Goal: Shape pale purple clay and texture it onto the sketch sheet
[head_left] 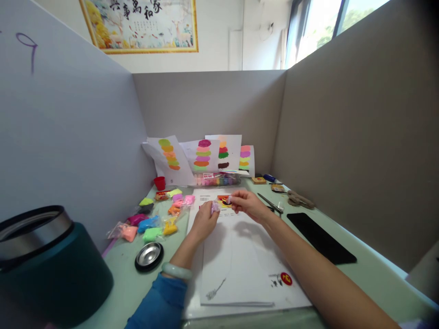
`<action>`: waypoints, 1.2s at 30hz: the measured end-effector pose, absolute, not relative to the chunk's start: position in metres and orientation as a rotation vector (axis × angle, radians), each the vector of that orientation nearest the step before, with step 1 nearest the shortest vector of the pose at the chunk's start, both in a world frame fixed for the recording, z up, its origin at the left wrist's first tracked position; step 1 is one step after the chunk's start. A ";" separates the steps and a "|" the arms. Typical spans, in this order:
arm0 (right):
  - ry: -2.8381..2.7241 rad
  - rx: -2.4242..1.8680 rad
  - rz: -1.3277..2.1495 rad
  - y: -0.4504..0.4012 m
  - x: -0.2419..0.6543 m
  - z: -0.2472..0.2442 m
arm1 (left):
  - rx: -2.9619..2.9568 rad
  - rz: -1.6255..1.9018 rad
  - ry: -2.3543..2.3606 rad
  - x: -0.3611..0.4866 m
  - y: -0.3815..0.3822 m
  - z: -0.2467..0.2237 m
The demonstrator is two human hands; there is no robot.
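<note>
Above the upper part of the white papers (236,269), both hands are raised close together. My left hand (205,221) is closed round a crumpled, pale purple piece (215,207) that looks like a small wrapped packet. Just to its right, my right hand (247,204) pinches a small pale lilac bit (229,199) between thumb and fingertips. A gap separates the two hands. Behind them, a red and yellow printed picture (224,201) shows on the sheet.
Colourful clay packets (151,222) and a round lid (149,257) lie left. A large teal container (55,269) stands at the near left. On the right are a black mat (320,237), tweezers (270,203) and twine (300,199). Painted sheets (206,155) lean at the back.
</note>
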State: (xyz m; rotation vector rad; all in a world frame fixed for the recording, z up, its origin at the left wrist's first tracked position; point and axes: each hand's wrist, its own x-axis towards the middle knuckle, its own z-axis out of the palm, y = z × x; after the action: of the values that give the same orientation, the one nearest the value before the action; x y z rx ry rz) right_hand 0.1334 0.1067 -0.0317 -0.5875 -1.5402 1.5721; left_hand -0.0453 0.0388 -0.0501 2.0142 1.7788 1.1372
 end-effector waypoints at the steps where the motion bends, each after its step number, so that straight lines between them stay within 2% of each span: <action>1: -1.618 -0.629 1.514 0.108 0.135 -0.032 | 1.991 1.142 1.783 -0.046 0.039 -0.050; 8: -2.166 -0.965 1.023 0.108 0.133 -0.041 | 1.930 1.144 1.782 -0.048 0.041 -0.051; 17: -2.492 -1.009 0.613 0.111 0.133 -0.047 | 1.906 1.129 1.788 -0.048 0.040 -0.050; 23: -2.444 -1.040 0.706 0.114 0.134 -0.049 | 1.901 1.136 1.775 -0.047 0.040 -0.050; 29: -2.450 -1.065 0.549 0.117 0.138 -0.045 | 1.889 1.153 1.718 -0.048 0.039 -0.050; 36: -2.490 -1.114 0.668 0.112 0.140 -0.043 | 1.957 1.271 1.518 -0.050 0.039 -0.051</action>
State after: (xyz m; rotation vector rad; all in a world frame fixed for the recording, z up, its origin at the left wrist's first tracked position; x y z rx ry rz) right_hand 0.1404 0.1118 -0.0433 -1.1145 -2.4905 0.6677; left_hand -0.0502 0.0392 -0.0511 1.9570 1.5182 1.2707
